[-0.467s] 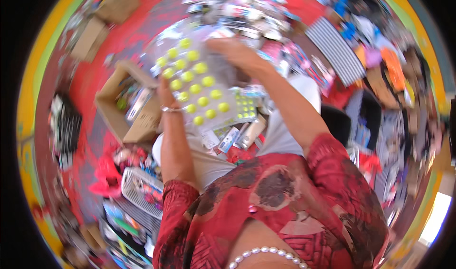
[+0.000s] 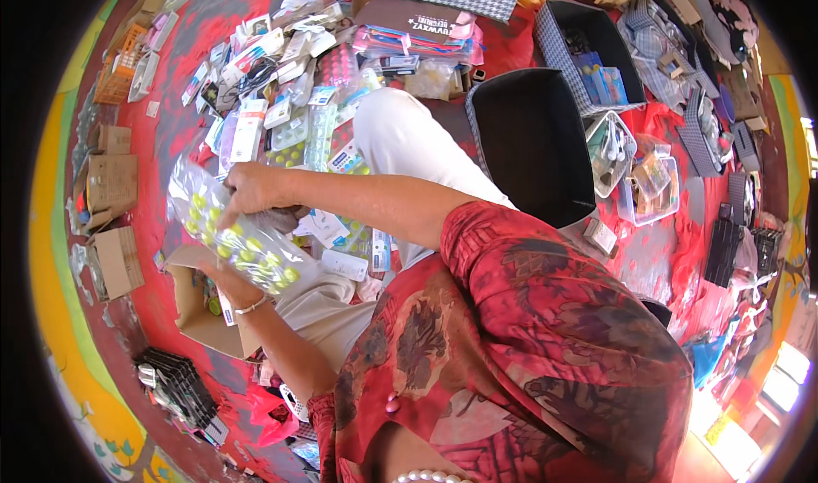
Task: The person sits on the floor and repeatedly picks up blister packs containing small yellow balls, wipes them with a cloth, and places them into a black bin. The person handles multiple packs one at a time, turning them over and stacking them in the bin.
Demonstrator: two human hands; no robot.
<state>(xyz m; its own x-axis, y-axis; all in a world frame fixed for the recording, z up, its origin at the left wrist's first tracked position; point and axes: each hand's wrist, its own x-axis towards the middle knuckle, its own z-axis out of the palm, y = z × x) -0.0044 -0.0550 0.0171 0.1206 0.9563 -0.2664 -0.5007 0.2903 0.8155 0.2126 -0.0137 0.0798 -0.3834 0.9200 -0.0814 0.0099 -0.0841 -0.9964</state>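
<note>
A clear plastic pack of yellow-green balls (image 2: 247, 251) is held tilted over my lap, its film shiny and wrinkled. My left hand (image 2: 228, 285) grips it from the near side, fingers partly behind the pack. Across its upper edge lies my right hand (image 2: 256, 189), the index finger stretched onto the film and the other fingers curled at the edge, partly hidden. Beyond my right hand, more packs with yellow-green balls (image 2: 285, 156) lie among white carded packages (image 2: 249, 131). An open cardboard box (image 2: 192, 300) stands beside my left hand.
A heap of small packaged goods (image 2: 294, 48) covers the floor ahead. To the right stand an open black bin (image 2: 532, 146), a checked bin with blue packages (image 2: 550, 44) and a clear plastic basket (image 2: 652, 202). A black crate (image 2: 179, 389) sits at lower left.
The view has turned to the right. The pack has tilted so its rows of balls show at a slant, and my right hand now has its index finger on it.
</note>
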